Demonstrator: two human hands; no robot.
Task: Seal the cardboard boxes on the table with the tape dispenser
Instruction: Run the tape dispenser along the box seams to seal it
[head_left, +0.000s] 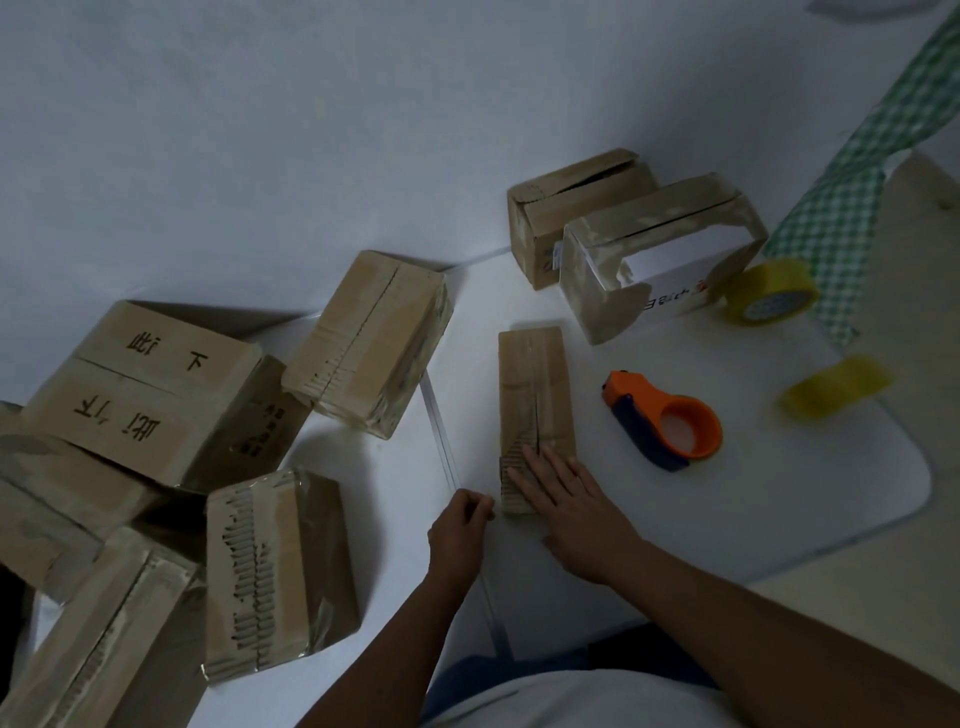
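The right grip (558, 499) lies flat, fingers straight, pressing on the near end of a slim box (535, 400) that lies on the white bench (779, 499). The left grip (460, 525) sits just beside that box's near left corner, fingers curled; whether it pinches anything I cannot tell. Right of the slim box, apart from both grips, the orange and blue dispenser (665, 421) rests on the bench. Toward the bench's right edge lies a yellowish tape roll (836, 387), blurred, and farther back a second roll (771, 293) stands on edge. Just left of that one is a box with a white face (660, 260), and touching it behind, a box with its flaps ajar (571, 208). Off the bench's left edge, several taped boxes crowd together: one near (278, 571), one bearing black characters (145, 389), one tilted farther back (371, 338). A green checked cloth (852, 197) hangs at the far right.
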